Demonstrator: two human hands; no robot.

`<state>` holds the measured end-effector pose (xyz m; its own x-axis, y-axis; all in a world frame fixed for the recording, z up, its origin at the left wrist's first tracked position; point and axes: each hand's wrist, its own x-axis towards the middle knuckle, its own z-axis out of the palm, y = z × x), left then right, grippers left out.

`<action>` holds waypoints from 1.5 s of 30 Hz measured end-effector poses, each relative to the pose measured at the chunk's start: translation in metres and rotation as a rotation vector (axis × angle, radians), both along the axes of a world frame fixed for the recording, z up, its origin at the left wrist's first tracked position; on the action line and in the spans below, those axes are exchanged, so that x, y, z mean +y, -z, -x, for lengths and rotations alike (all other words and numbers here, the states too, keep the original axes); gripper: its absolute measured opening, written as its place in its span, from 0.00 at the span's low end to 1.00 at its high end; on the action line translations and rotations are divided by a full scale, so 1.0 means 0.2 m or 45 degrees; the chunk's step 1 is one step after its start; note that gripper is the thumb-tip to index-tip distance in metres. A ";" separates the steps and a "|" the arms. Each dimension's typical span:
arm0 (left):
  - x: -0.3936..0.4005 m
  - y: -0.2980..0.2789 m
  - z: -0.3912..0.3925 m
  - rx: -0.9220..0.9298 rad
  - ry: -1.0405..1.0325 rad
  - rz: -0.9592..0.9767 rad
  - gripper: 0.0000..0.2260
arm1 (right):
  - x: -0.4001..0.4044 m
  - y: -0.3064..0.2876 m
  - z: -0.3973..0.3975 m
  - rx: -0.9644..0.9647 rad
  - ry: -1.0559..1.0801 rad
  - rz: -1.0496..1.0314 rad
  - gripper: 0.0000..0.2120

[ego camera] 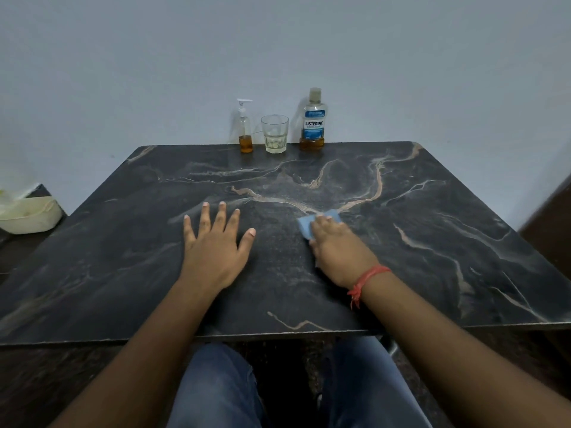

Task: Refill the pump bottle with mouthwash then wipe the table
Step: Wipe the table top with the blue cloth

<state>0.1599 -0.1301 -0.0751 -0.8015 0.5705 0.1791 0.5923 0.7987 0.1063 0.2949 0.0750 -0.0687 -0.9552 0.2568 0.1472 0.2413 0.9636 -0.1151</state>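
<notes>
A dark marble table (432,242) fills the view. At its far edge stand a clear pump bottle (245,131) with amber liquid low in it, and a capped mouthwash bottle (312,122) with a little amber liquid at the bottom. My right hand (338,248) presses a blue cloth (309,225) flat on the table near the middle. My left hand (216,242) lies flat on the table to the left of it, fingers spread, holding nothing.
A clear glass tumbler (275,134) stands between the two bottles. A cream basin (31,214) sits off the table at the left. A grey wall runs behind the table. My knees are under the near edge.
</notes>
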 end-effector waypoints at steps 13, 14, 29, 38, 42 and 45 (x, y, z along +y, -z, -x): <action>-0.03 0.03 0.03 -0.019 -0.028 -0.086 0.34 | -0.20 -0.02 0.23 -0.095 -0.205 0.166 0.24; -0.04 0.03 0.02 -0.017 -0.020 -0.093 0.34 | -0.14 -0.05 0.24 -0.060 -0.165 0.215 0.24; -0.04 0.03 0.02 -0.016 -0.023 -0.113 0.35 | 0.01 -0.02 0.20 -0.124 0.028 0.000 0.27; -0.04 0.04 0.03 -0.016 -0.020 -0.116 0.35 | 0.05 -0.01 0.21 -0.162 0.513 0.136 0.31; -0.04 0.05 0.03 -0.020 -0.015 -0.122 0.36 | 0.01 -0.04 0.24 -0.058 0.411 0.240 0.28; -0.03 0.05 0.04 -0.024 -0.017 -0.122 0.36 | -0.08 -0.06 0.23 0.008 0.121 0.442 0.24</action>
